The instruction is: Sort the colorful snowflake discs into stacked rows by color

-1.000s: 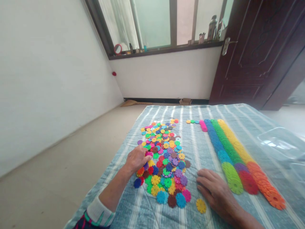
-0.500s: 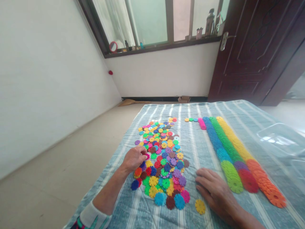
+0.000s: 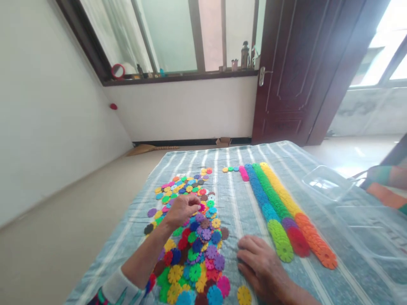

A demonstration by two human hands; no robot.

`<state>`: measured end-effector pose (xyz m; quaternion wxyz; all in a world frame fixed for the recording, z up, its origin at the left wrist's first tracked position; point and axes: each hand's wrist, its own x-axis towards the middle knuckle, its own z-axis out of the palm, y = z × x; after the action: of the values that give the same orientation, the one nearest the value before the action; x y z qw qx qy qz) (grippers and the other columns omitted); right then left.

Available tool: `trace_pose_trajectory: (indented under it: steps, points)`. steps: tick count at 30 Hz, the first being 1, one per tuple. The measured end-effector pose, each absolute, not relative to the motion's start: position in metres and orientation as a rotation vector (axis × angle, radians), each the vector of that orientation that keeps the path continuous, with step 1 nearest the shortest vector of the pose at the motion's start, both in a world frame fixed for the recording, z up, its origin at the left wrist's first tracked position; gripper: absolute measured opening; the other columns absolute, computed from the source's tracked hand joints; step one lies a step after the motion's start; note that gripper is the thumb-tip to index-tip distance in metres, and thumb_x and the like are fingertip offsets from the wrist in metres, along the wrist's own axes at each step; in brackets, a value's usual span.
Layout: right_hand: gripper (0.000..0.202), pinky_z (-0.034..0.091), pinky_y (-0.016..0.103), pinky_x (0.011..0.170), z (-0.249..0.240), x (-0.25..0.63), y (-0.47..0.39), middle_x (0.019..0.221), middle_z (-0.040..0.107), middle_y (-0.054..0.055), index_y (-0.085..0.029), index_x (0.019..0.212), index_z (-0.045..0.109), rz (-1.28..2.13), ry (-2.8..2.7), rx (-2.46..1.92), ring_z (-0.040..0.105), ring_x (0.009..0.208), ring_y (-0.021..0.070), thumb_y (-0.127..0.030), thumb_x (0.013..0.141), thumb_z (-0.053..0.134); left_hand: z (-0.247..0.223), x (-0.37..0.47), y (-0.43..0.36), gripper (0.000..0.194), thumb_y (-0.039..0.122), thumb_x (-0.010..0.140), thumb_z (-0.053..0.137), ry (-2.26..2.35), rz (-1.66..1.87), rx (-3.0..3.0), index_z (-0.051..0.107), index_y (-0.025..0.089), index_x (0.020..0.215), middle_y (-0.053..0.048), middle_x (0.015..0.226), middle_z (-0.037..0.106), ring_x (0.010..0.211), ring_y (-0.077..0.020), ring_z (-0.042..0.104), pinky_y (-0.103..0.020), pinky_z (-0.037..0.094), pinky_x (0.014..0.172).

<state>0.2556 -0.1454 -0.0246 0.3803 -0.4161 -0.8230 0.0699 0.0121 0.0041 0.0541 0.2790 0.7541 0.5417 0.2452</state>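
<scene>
My left hand [image 3: 182, 210] is over the middle of a loose pile of colourful notched discs [image 3: 206, 234], its thumb and fingers pinched on a pink disc [image 3: 202, 207]. My right hand [image 3: 261, 263] lies on the striped cloth to the right of the pile, fingers spread a little and nothing in them. Just left of its wrist is a single yellow disc [image 3: 244, 295]. Further right, overlapping discs form long rows: blue [image 3: 259, 190], green [image 3: 273, 195], yellow [image 3: 281, 190], with lime [image 3: 280, 241], red [image 3: 298, 241] and orange [image 3: 316, 241] near ends. A short pink row [image 3: 243, 173] sits at the far end.
Clear plastic containers [image 3: 329, 180] stand on the cloth [image 3: 229, 207] at the right. Small yellow, green and blue discs [image 3: 230, 169] lie left of the pink row. Beyond the cloth are a broom [image 3: 143, 149], a wall and a dark red door [image 3: 289, 72].
The view has turned to the right. My left hand has moved from the pile's left edge to over its middle, pinching a pink disc. My right hand still rests on the cloth.
</scene>
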Motion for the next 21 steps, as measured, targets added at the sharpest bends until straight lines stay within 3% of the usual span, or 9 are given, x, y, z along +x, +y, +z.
trace_pose_trajectory:
  steps: [11, 21]
  points:
    - [0.008, 0.046, 0.031, 0.076, -0.047, 0.250, -0.131, 0.084, 0.062, 0.003, -0.020, 0.075, 0.054, 0.055, -2.010, -1.014, 0.056, 0.083, 0.0188, -0.018, 0.083, 0.054, 0.026, 0.166, 0.098, 0.020, 0.011, 0.068, 0.057, 1.209, 0.811, 2.258, 0.076, 0.017, 0.070, -0.001, 0.068, 0.069, 0.070, -0.0156, 0.062, -0.025, 0.046, 0.070]
    - [0.013, 0.043, 0.029, 0.068, -0.058, 0.249, -0.121, 0.078, 0.059, 0.002, -0.020, 0.073, 0.051, -0.102, -2.030, -0.972, 0.054, 0.075, 0.0162, -0.024, 0.083, 0.058, 0.006, 0.205, 0.128, 0.023, 0.007, 0.068, 0.056, 1.261, 0.813, 2.346, 0.076, 0.016, 0.073, -0.002, 0.072, 0.070, 0.073, -0.0153, 0.061, -0.026, 0.047, 0.076]
